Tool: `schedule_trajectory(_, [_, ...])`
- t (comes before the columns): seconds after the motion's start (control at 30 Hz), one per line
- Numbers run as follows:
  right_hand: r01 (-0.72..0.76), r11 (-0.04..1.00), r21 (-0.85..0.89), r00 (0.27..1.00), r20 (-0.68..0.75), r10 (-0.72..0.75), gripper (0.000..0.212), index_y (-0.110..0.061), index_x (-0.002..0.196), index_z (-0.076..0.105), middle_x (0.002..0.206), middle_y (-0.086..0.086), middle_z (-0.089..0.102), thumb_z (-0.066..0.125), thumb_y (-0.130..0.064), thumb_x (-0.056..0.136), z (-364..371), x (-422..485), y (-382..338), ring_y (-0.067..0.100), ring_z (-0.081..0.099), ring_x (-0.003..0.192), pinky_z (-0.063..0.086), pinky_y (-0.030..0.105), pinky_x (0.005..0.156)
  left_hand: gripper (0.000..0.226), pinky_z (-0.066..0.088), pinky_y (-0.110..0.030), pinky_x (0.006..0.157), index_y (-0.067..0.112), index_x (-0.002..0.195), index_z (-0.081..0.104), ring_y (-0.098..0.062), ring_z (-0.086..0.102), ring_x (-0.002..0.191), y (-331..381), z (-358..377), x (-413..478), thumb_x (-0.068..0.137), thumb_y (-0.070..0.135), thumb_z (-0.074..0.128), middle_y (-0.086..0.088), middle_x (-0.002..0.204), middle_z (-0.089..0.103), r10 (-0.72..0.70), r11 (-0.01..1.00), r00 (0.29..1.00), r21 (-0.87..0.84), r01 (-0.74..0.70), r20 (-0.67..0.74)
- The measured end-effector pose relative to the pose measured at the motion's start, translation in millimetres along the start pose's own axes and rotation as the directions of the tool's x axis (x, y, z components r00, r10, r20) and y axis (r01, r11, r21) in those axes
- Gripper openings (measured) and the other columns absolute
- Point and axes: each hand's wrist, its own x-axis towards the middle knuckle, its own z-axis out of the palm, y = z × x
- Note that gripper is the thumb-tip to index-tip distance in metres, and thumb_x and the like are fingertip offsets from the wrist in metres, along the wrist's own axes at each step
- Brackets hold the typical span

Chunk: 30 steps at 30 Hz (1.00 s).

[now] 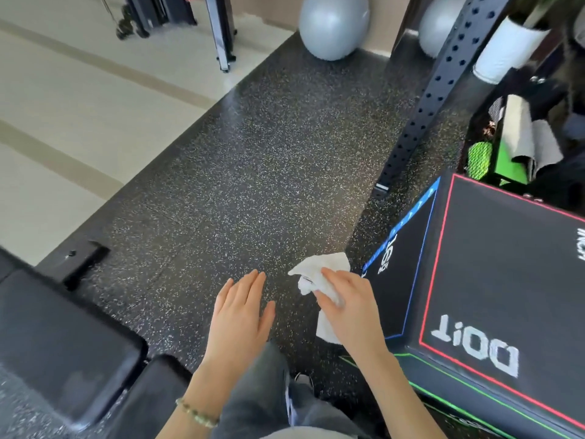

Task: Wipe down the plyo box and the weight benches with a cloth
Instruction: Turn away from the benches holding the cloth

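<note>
We hold the cloth beside the plyo box.
Our right grip [351, 308] pinches the white cloth [319, 267], which bunches out ahead of and below the fingers, over the speckled floor [253, 153], just beside the plyo box [506, 280] at its blue-edged side. Our left grip [240, 315] is spread flat, holding nothing.

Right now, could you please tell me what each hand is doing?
Left hand: open, holding nothing.
Right hand: holding the cloth.
</note>
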Motion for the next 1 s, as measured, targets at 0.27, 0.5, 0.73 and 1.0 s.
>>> schedule_trajectory(0.27, [-0.108,0.994,-0.023,0.989,-0.107,0.105,0.046,-0.018,0.111,0.069,0.101,0.005,0.065,0.05,-0.046,0.079,9,82,19,0.028,0.057,0.087,0.032,0.019,0.085,0.054,0.025,-0.04,0.106,0.004,0.126,0.056,-0.026,0.056,0.115,-2,9,127,0.091,0.04,0.036,-0.01,0.128,0.058,0.17,0.985,0.985,-0.022,-0.169,0.026])
schedule_trajectory(0.5, [-0.385,0.923,0.007,0.864,-0.348,0.363,0.038,-0.02,0.11,0.07,0.1,0.004,0.065,0.066,-0.033,0.074,15,162,22,0.026,0.057,0.09,0.035,0.02,0.086,0.053,0.023,-0.036,0.107,0.005,0.126,0.056,-0.021,0.048,0.118,-5,-3,264,0.091,0.039,0.035,-0.009,0.128,0.059,0.473,0.881,0.878,-0.032,-0.472,0.078])
schedule_trajectory(0.73, [-0.603,0.792,0.096,0.633,-0.546,0.549,0.038,-0.021,0.111,0.07,0.104,0.003,0.065,0.072,-0.025,0.073,3,185,27,0.025,0.055,0.089,0.035,0.016,0.081,0.054,0.024,-0.036,0.105,0.006,0.126,0.057,-0.025,0.058,0.114,29,6,359,0.09,0.04,0.034,-0.009,0.128,0.059,0.731,0.673,0.652,-0.055,-0.737,0.201])
schedule_trajectory(1.0, [-0.767,0.626,0.141,0.342,-0.736,0.585,0.033,-0.02,0.106,0.07,0.1,0.004,0.067,0.06,-0.033,0.077,-12,168,70,0.031,0.055,0.079,0.04,0.027,0.078,0.053,0.026,-0.039,0.106,0.004,0.127,0.055,-0.023,0.053,0.118,116,50,396,0.091,0.038,0.037,-0.01,0.131,0.056,0.911,0.391,0.341,-0.223,-0.893,0.232])
